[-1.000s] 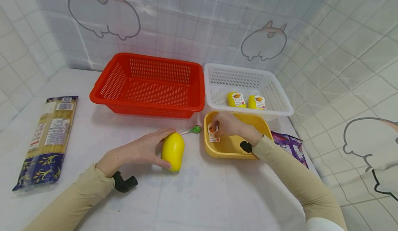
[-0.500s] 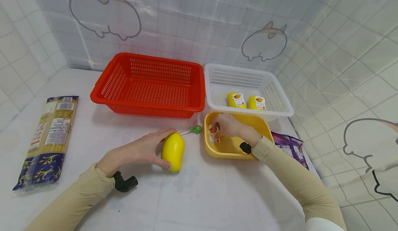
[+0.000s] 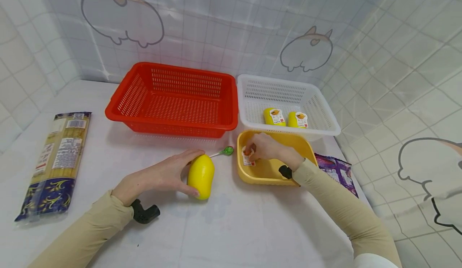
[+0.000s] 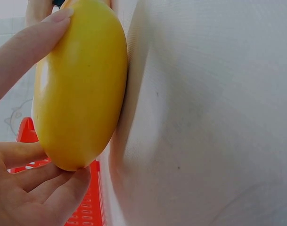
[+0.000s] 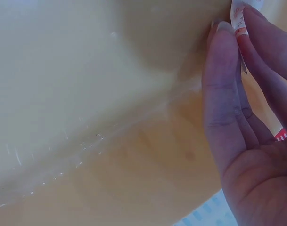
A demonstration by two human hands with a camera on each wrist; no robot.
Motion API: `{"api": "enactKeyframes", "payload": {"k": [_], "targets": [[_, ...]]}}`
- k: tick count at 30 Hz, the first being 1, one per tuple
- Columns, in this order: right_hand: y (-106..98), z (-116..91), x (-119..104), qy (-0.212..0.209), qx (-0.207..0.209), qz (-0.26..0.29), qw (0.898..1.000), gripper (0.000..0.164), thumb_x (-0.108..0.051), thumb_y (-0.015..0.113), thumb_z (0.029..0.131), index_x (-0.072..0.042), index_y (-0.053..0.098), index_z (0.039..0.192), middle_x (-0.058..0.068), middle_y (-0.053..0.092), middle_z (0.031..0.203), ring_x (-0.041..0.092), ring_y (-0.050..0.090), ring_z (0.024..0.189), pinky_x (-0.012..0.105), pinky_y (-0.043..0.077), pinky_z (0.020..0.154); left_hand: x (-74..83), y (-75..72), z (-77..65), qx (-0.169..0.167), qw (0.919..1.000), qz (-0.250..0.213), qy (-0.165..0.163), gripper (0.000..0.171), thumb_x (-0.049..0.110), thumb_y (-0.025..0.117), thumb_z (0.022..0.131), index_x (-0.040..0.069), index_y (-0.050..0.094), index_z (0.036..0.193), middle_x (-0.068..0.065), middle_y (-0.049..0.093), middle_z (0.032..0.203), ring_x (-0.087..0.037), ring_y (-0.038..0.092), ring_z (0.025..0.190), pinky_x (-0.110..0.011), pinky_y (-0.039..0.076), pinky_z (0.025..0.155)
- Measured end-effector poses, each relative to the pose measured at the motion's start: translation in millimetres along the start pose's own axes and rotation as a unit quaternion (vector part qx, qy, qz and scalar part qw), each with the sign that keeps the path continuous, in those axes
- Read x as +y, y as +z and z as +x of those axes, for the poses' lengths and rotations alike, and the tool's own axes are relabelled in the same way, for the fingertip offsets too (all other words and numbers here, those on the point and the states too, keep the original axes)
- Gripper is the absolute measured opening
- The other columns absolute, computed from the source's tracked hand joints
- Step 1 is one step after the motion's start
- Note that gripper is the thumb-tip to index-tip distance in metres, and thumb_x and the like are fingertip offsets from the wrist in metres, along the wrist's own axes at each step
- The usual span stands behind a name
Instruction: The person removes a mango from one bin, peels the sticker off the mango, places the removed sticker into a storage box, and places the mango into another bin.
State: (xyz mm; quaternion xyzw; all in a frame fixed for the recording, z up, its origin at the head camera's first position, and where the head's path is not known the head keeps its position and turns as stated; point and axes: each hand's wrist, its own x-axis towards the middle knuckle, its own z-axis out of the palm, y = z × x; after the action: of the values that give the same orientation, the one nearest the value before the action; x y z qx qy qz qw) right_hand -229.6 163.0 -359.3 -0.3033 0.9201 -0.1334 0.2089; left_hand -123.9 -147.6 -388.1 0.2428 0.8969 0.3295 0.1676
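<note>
"Clasping the mango (image 3: 201,177), the left grip (image 3: 169,171) is clamped right across it, thumb on the near end, fingers on the far one!"

"And that fruit is down on the tabletop (image 3: 234,228), left of the yellow tub (image 3: 278,181) and apart from it. What about the right grip (image 3: 265,145)?"

"Inside the tub, over at the left end, and it's together on a card (image 3: 249,161), pinched between thumb and fingers!"

"Look between mango and tub: a lollipop (image 3: 227,151), green head toward the tub!"

"Behind them, a red basket (image 3: 173,128) on the left, a white basket (image 3: 288,129) just beside it, and two labelled mangoes (image 3: 268,116) inside by the front wall."

"Out wide now! A pasta pack (image 3: 54,167) lies flat on the far left, and a purple packet (image 3: 337,171) shows beyond the tub's right end, partly hidden."
</note>
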Motion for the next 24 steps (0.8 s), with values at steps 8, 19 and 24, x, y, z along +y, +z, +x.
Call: {"api": "enactKeyframes", "payload": {"k": [8,19,24], "targets": [[-0.6,-3.9,1.7,-0.007,0.0,0.003,1.0,0.013,-0.013,0.079,0.085,-0.009,0.076,0.097,0.001,0.066,0.082,0.016,0.055,0.077,0.022,0.049,0.066,-0.2,1.0,0.2,0.0,1.0,0.003,-0.005,0.118,0.06,0.087,0.064,0.011,0.032,0.156,-0.006,0.037,0.157,-0.028,0.042,0.14,-0.053,0.036,0.116],[-2.9,-7.7,4.1,0.003,-0.005,0.006,1.0,0.019,-0.013,0.077,0.087,-0.007,0.077,0.105,0.003,0.071,0.091,0.015,0.058,0.081,0.022,0.053,0.072,0.0,0.6,-0.1,0.0,0.9999,0.005,-0.009,0.119,0.06,0.088,0.064,0.011,0.031,0.156,-0.007,0.037,0.158,-0.029,0.041,0.141,-0.054,0.035,0.116],[-3.9,-9.2,6.0,-0.002,-0.007,0.006,1.0,0.017,-0.011,0.076,0.087,-0.006,0.076,0.103,0.001,0.069,0.086,0.016,0.058,0.08,0.022,0.052,0.07,-0.5,0.7,-0.3,0.001,1.0,0.004,-0.009,0.118,0.06,0.088,0.064,0.011,0.031,0.156,-0.007,0.037,0.157,-0.029,0.041,0.14,-0.054,0.035,0.116]]}}
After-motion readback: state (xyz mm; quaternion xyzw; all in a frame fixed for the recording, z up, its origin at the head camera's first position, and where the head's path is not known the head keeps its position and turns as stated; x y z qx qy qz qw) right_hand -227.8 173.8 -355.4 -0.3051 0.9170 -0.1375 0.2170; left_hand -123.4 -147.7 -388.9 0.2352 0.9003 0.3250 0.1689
